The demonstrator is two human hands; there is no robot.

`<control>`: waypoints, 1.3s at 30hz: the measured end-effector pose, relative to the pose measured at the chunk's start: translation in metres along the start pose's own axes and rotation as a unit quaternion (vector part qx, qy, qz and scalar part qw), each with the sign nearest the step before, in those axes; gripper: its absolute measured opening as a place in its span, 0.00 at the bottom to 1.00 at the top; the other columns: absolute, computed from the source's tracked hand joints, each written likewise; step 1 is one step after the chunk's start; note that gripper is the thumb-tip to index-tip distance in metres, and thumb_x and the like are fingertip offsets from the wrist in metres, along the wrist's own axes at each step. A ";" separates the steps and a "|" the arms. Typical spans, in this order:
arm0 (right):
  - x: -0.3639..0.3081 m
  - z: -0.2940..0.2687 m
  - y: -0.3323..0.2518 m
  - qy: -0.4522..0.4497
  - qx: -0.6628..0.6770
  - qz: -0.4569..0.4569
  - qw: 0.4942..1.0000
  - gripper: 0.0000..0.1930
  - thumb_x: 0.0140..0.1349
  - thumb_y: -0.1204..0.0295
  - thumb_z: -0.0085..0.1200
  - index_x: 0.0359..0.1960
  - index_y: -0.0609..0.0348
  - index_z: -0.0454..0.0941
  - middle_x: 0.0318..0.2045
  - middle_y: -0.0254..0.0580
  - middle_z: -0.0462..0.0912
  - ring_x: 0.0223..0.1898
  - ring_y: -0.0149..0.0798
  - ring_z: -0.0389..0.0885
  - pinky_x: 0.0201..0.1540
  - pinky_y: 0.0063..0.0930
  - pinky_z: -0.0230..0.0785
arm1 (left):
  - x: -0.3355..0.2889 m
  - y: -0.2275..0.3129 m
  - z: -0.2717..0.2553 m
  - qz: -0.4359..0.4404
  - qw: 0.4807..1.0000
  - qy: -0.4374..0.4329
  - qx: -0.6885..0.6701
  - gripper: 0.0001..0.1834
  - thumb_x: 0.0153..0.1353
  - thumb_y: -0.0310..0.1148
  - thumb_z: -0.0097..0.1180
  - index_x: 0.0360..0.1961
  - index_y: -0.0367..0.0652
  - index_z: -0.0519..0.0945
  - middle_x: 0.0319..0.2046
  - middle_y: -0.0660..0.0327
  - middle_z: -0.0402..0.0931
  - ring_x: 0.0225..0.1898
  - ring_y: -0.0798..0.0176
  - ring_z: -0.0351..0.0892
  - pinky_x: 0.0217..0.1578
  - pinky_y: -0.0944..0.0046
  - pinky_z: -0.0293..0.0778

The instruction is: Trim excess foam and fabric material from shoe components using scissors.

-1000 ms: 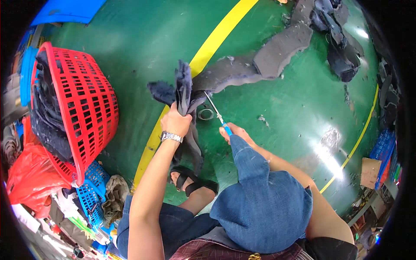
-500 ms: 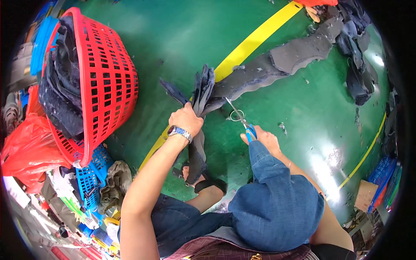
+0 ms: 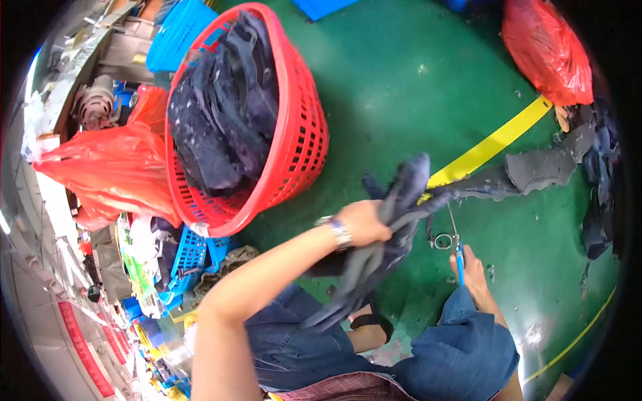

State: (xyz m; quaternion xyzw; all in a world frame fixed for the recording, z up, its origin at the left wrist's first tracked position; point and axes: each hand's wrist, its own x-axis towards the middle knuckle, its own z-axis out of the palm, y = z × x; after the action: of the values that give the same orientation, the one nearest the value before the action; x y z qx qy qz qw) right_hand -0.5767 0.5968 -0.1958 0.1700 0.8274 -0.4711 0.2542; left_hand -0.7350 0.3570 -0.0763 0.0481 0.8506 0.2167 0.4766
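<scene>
While the left hand grips a bunch of dark cloth at picture centre, the right hand — at four o'clock of it — is closed on blue scissors. A red basket of dark cloth stands at ten o'clock; the cloth strip trails toward two o'clock over the yellow line — on a green floor.

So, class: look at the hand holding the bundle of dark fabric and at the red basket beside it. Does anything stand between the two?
Nothing visible does. The left hand grips the dark fabric bundle just right of the red basket, with only bare green floor showing between them. The scissors in the right hand lie on the far side, away from the basket.
</scene>
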 end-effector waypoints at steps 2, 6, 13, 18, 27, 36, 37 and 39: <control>-0.001 -0.006 0.000 -0.007 -0.013 -0.014 1.000 0.21 0.53 0.54 0.49 0.38 0.58 0.64 0.17 0.49 0.75 0.21 0.49 0.77 0.26 0.40 0.67 | -0.038 -0.037 -0.050 0.134 0.982 0.043 -0.124 0.31 0.36 0.37 0.58 0.45 0.34 0.70 0.37 0.54 0.75 0.34 0.54 0.75 0.40 0.61 0.70; -0.005 -0.010 0.028 -0.039 -0.017 0.063 0.997 0.23 0.53 0.50 0.46 0.39 0.57 0.64 0.20 0.52 0.75 0.25 0.52 0.77 0.29 0.43 0.67 | -0.087 -0.044 -0.139 0.147 0.929 0.252 -0.226 0.17 0.35 0.37 0.58 0.26 0.36 0.75 0.19 0.69 0.71 0.18 0.71 0.66 0.16 0.68 0.63; 0.007 -0.039 0.016 0.035 -0.050 0.043 0.997 0.30 0.51 0.42 0.42 0.40 0.59 0.65 0.24 0.58 0.76 0.30 0.59 0.75 0.31 0.49 0.67 | -0.145 -0.237 -0.402 0.129 0.759 0.621 0.148 0.28 0.54 0.35 0.51 0.53 0.30 0.62 0.52 0.54 0.64 0.54 0.58 0.61 0.55 0.63 0.56; 0.048 -0.109 0.073 0.265 0.039 0.145 0.952 0.27 0.52 0.43 0.46 0.31 0.60 0.69 0.13 0.43 0.69 0.16 0.39 0.72 0.20 0.32 0.66 | 0.023 0.040 -0.137 0.303 0.726 0.575 0.222 0.21 0.52 0.30 0.52 0.48 0.34 0.67 0.46 0.54 0.68 0.47 0.56 0.67 0.50 0.60 0.61; 0.048 -0.086 0.057 0.227 0.417 0.119 0.872 0.23 0.55 0.48 0.47 0.33 0.58 0.70 0.16 0.30 0.66 0.17 0.25 0.65 0.19 0.19 0.63 | 0.242 0.108 0.148 0.268 0.804 0.389 0.361 0.25 0.45 0.31 0.53 0.48 0.44 0.66 0.47 0.53 0.65 0.49 0.50 0.64 0.44 0.53 0.66; -0.001 -0.040 0.068 -0.035 0.190 0.113 0.975 0.28 0.55 0.42 0.39 0.30 0.59 0.66 0.18 0.40 0.70 0.21 0.36 0.71 0.25 0.30 0.63 | 0.125 0.007 0.075 0.248 0.948 0.196 -0.045 0.21 0.49 0.47 0.56 0.33 0.37 0.75 0.21 0.52 0.74 0.23 0.57 0.74 0.29 0.62 0.69; -0.004 -0.032 0.064 -0.071 0.128 0.072 0.987 0.29 0.55 0.41 0.38 0.32 0.59 0.66 0.20 0.43 0.71 0.24 0.39 0.72 0.27 0.33 0.64 | 0.114 0.001 0.069 0.200 0.964 0.166 -0.049 0.20 0.49 0.46 0.57 0.31 0.37 0.75 0.19 0.52 0.73 0.22 0.59 0.72 0.27 0.63 0.68; -0.004 -0.017 0.048 -0.159 0.067 0.021 0.985 0.31 0.53 0.40 0.38 0.37 0.60 0.67 0.25 0.50 0.74 0.30 0.48 0.73 0.35 0.40 0.64 | 0.092 -0.019 0.059 0.135 0.978 0.148 -0.052 0.19 0.48 0.45 0.57 0.29 0.37 0.75 0.18 0.53 0.72 0.20 0.60 0.71 0.25 0.63 0.67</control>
State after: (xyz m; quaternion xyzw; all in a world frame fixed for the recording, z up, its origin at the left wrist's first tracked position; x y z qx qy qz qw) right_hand -0.5524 0.6352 -0.2195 0.1269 0.7391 -0.5411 0.3805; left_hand -0.7329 0.3856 -0.1832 0.1050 0.8850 0.3274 0.3140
